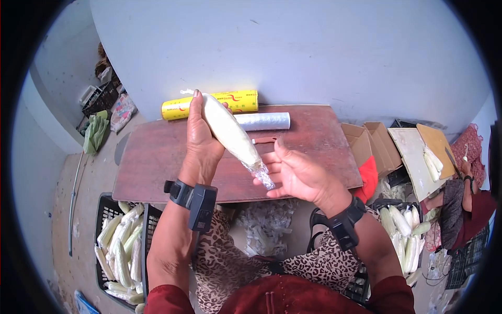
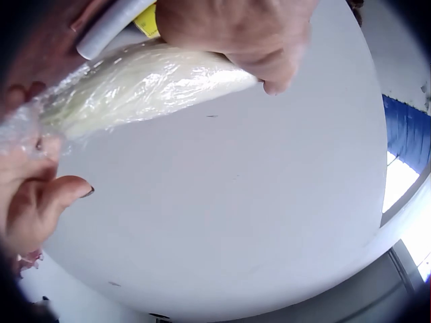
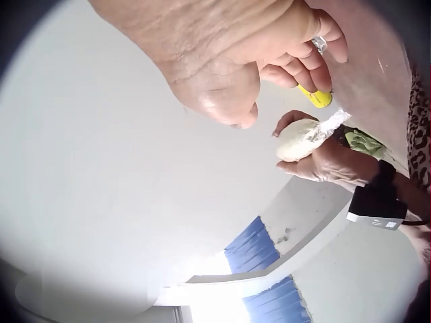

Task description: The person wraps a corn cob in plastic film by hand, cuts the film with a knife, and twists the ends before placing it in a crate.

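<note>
A pale ear of corn (image 1: pixel 226 128) in clear plastic film is held up over the table, slanting down to the right. My left hand (image 1: pixel 201 137) grips its upper part, thumb along the near side and fingers behind. At the lower end the film is twisted into a crinkled tail (image 1: pixel 263 177). Beside that tail is my right hand (image 1: pixel 303 172), palm up with fingers spread and loosely bent. In the left wrist view, the film shines around the corn (image 2: pixel 148 87). The right wrist view shows the right hand (image 3: pixel 269 60) with nothing gripped in it.
A yellow film roll (image 1: pixel 178 109) and a silvery film roll (image 1: pixel 269 121) lie at the back of the reddish table (image 1: pixel 151 157). Crates of corn stand at left (image 1: pixel 107 209) and right (image 1: pixel 384 201). Cardboard boxes (image 1: pixel 379 146) and another person's arm (image 1: pixel 467 196) are at right.
</note>
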`<state>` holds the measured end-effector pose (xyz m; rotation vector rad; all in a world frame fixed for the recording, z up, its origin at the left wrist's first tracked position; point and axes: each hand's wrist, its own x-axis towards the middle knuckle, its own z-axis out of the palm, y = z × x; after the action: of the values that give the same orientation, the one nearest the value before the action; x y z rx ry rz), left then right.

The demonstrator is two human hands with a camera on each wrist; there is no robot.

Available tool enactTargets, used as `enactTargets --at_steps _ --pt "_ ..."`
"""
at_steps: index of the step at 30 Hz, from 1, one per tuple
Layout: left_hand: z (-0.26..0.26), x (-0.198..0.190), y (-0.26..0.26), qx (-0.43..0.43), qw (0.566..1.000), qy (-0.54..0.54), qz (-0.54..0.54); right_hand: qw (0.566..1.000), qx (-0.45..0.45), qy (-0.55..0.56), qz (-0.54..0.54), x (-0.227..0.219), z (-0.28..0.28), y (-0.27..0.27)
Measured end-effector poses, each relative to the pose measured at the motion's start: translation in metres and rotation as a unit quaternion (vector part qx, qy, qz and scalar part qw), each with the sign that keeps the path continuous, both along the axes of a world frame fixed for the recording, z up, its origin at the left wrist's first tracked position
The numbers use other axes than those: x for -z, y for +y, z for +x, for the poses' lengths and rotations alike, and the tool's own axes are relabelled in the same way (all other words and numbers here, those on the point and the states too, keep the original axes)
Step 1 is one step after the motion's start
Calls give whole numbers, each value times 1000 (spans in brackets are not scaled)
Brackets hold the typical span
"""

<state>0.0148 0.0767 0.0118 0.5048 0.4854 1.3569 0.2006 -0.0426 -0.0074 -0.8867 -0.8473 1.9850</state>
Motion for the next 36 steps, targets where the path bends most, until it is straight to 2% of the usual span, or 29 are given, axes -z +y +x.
enactTargets --at_steps 2,5,9,12,15,18,21,24,29,32,35,36 --pt "5 -1 -4 -2 1000 22 10 998 -34 45 -38 0 -13 -5" --pt "6 2 -2 -11 999 35 6 992 -73 100 4 18 -12 -1" --pt "9 4 -2 -53 997 57 -3 997 -23 64 31 21 -11 0" --pt "11 0 -7 -28 999 19 -21 998 11 27 48 20 -7 3" --pt "0 1 -6 84 996 -43 -5 998 19 19 65 16 0 4" --pt "-9 1 -6 206 971 -73 98 996 18 42 82 10 6 3" --pt "-7 -6 -15 227 962 -77 132 992 17 90 89 4 14 2" --pt "-5 -7 -19 217 960 -34 172 989 16 111 98 0 18 0" --pt "0 -7 -22 142 978 40 151 990 22 86 110 -4 15 -1" --pt "3 -7 -21 94 984 87 126 989 49 -29 135 -8 11 -1" --pt "9 -7 -20 51 986 112 116 954 80 -219 188 -13 6 -2" --pt "11 -7 -19 39 986 118 115 940 84 -249 215 -12 6 -1"
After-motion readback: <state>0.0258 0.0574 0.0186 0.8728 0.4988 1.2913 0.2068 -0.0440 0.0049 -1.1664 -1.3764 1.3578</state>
